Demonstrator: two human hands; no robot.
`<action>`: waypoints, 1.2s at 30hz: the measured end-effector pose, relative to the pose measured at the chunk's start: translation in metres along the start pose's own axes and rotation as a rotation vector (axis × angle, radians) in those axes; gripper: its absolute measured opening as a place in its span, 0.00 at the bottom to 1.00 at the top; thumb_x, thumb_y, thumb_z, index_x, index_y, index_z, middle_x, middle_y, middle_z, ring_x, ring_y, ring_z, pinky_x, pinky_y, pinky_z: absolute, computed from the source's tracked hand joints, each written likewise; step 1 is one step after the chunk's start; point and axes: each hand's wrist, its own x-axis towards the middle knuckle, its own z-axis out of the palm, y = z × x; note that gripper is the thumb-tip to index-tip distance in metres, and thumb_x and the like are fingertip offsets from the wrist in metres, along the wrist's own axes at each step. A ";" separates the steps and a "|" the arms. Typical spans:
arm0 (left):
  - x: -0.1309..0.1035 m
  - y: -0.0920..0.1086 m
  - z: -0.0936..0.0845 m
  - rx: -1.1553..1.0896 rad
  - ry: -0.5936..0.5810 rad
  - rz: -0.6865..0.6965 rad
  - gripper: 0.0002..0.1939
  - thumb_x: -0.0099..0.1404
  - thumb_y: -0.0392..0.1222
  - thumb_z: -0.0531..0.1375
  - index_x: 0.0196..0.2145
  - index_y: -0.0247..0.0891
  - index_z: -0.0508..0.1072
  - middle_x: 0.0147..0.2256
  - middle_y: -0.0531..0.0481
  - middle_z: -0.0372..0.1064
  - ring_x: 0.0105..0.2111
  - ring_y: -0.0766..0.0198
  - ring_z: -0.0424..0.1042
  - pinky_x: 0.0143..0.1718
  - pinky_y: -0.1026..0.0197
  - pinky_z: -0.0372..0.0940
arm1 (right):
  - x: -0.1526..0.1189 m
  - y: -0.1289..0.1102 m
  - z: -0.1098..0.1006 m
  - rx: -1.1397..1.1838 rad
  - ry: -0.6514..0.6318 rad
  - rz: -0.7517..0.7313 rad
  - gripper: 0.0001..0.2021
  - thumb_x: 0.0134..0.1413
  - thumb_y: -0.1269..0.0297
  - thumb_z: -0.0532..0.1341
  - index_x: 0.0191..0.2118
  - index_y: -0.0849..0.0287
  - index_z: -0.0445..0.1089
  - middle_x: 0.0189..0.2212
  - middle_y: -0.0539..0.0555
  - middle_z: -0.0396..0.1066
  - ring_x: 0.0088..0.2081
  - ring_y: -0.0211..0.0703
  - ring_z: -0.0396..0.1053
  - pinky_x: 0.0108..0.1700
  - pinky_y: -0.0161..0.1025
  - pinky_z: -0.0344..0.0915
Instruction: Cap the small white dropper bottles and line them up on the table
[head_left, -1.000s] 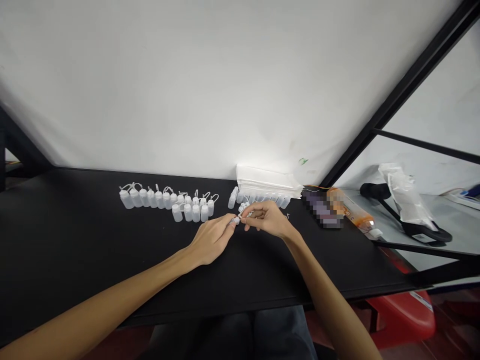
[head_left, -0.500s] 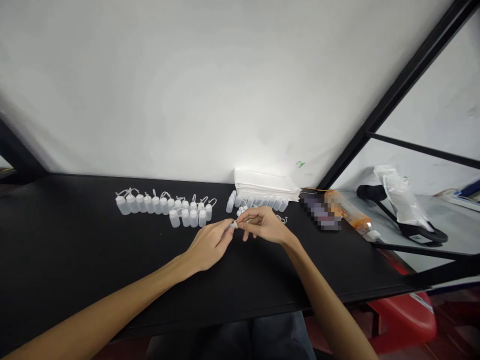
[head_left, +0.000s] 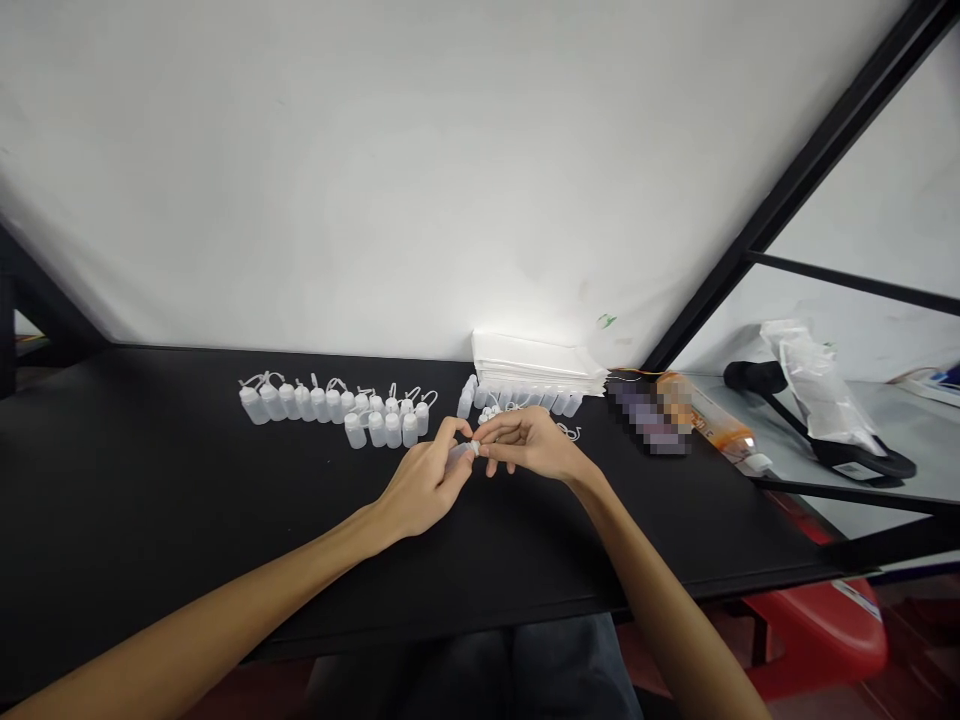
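My left hand (head_left: 427,482) is closed around a small translucent plastic bottle (head_left: 457,455), which lies tilted with its neck to the right. The fingertips of my right hand (head_left: 529,445) pinch the white cap (head_left: 475,447) at the bottle's neck. Fingers hide part of the bottle and cap. Left of my hands, several similar bottles with white looped cap straps (head_left: 301,403) stand upright in a row. A shorter row of bottles (head_left: 393,431) stands in front of it. Behind my right hand are more bottles (head_left: 465,399) and some loose white caps, partly covered by the hand.
A stack of white sheets or envelopes (head_left: 536,362) rests against the wall on the black table (head_left: 187,540). To the right lie a blurred dark item (head_left: 649,420) and an orange-labelled bottle (head_left: 724,430). Beyond the black frame is a plastic-wrapped item (head_left: 821,390); a red stool (head_left: 825,640) stands below.
My left index finger has lifted and bent toward the cap, and more of the bottle shows. My right hand keeps its pinch. The whole view has shifted slightly.
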 end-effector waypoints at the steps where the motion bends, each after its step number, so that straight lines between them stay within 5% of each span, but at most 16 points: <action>1: 0.000 0.000 0.000 -0.006 0.007 0.002 0.09 0.70 0.42 0.47 0.47 0.39 0.57 0.17 0.63 0.52 0.16 0.68 0.55 0.22 0.65 0.50 | 0.000 0.000 0.001 0.004 -0.001 0.002 0.14 0.50 0.58 0.67 0.39 0.63 0.76 0.29 0.55 0.76 0.26 0.41 0.75 0.21 0.31 0.65; 24: 0.000 0.000 -0.006 0.154 0.079 0.127 0.16 0.71 0.42 0.47 0.55 0.39 0.58 0.21 0.59 0.63 0.18 0.66 0.63 0.25 0.64 0.56 | -0.001 -0.004 0.005 0.000 0.059 -0.040 0.16 0.51 0.57 0.66 0.42 0.63 0.75 0.25 0.54 0.73 0.29 0.42 0.73 0.23 0.33 0.66; 31: 0.000 0.000 -0.003 -0.013 0.074 0.099 0.13 0.71 0.45 0.50 0.51 0.40 0.59 0.27 0.55 0.70 0.19 0.68 0.67 0.22 0.66 0.59 | -0.004 -0.004 -0.002 0.043 0.023 -0.049 0.14 0.53 0.58 0.65 0.41 0.63 0.74 0.25 0.53 0.72 0.29 0.42 0.72 0.25 0.33 0.65; 36: 0.002 0.000 -0.003 -0.159 0.091 0.017 0.14 0.70 0.49 0.51 0.49 0.40 0.59 0.30 0.53 0.71 0.16 0.70 0.66 0.20 0.67 0.61 | -0.003 -0.004 -0.001 0.030 0.106 -0.048 0.16 0.53 0.55 0.65 0.42 0.62 0.75 0.21 0.50 0.68 0.23 0.37 0.67 0.19 0.30 0.56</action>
